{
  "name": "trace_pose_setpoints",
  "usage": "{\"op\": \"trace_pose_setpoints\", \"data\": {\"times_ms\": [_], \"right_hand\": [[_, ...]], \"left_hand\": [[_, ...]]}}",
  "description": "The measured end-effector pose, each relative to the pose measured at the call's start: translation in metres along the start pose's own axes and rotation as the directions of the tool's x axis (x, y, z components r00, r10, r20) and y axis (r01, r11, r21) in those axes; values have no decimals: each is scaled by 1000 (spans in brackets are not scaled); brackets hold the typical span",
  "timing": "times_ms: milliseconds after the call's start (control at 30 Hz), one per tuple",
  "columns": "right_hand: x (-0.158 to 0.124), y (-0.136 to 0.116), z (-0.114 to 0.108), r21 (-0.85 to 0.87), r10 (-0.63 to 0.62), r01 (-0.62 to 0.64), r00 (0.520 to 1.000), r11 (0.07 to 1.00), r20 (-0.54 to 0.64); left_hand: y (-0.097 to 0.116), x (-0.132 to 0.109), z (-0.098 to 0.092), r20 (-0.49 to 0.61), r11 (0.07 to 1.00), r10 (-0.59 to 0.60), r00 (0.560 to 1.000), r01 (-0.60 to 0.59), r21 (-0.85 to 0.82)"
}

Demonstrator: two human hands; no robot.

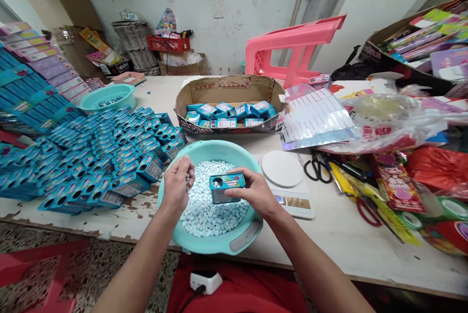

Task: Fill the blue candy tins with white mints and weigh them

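Observation:
My right hand grips a small blue candy box over a turquoise basin. The box's top has a round hole with something pale inside it. Loose pale-blue candies lie heaped in the basin. Above the basin's left side, my left hand is closed with its fingers curled, and a few small candies show between them. It is apart from the box.
Many blue boxes stand in rows at the left. A cardboard tray with blue boxes lies behind the basin. To the right are a white scale, black scissors and a yellow cutter. A pink stool stands behind.

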State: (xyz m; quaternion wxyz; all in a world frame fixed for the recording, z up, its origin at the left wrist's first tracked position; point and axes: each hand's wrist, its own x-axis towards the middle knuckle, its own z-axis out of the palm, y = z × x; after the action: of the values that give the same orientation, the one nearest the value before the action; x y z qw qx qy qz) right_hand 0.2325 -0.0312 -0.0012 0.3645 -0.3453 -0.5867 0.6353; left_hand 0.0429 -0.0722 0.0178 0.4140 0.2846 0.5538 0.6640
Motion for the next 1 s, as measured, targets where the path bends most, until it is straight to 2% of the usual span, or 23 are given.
{"op": "trace_pose_setpoints", "data": {"times_ms": [67, 100, 200, 333, 400, 467, 533, 567, 600, 667, 767, 900, 933, 1000], "right_hand": [[-2, -2, -9, 81, 14, -11, 1000, 997, -27], [-2, -3, -12, 102, 13, -9, 999, 995, -44], [-4, -6, -16, 142, 9, 3, 996, 990, -87], [-7, -8, -19, 138, 5, 10, 994, 990, -109], [-8, -10, -31, 126, -37, 61, 983, 990, -182], [-6, -13, -52, 88, -121, 158, 937, 983, -327], [-2, -14, -80, -26, -220, 237, 853, 971, -473], [1, -14, -94, -99, -264, 250, 811, 963, -523], [3, -12, -107, -167, -296, 244, 776, 955, -557], [8, -5, -127, -257, -310, 191, 745, 947, -590], [14, 12, -143, -313, -269, 87, 750, 946, -604], [19, 36, -148, -289, -216, 52, 790, 956, -574], [18, 39, -150, -273, -213, 58, 785, 960, -582], [15, 41, -153, -259, -233, 85, 750, 962, -619]], "left_hand": [[-13, -1, -12, 97, 971, -141, 985, 119, 209], [-19, -2, -16, 155, 939, -192, 969, 136, 315], [-30, -6, -22, 298, 860, -216, 930, 36, 509], [-30, -5, -21, 305, 826, -215, 928, 6, 564], [-29, -5, -24, 331, 742, -205, 921, -74, 666], [-30, -7, -30, 404, 571, -195, 894, -231, 787], [-33, -11, -36, 470, 403, -192, 861, -368, 838], [-34, -11, -39, 489, 359, -183, 853, -405, 841], [-34, -11, -40, 499, 348, -173, 849, -421, 837], [-28, -5, -38, 493, 396, -148, 857, -406, 824], [-5, 24, -22, 458, 485, -3, 889, -399, 778], [27, 97, 21, 371, 486, 268, 889, -457, 745], [30, 119, 34, 355, 490, 281, 892, -451, 746], [30, 163, 63, 292, 563, 267, 918, -395, 726]]}}
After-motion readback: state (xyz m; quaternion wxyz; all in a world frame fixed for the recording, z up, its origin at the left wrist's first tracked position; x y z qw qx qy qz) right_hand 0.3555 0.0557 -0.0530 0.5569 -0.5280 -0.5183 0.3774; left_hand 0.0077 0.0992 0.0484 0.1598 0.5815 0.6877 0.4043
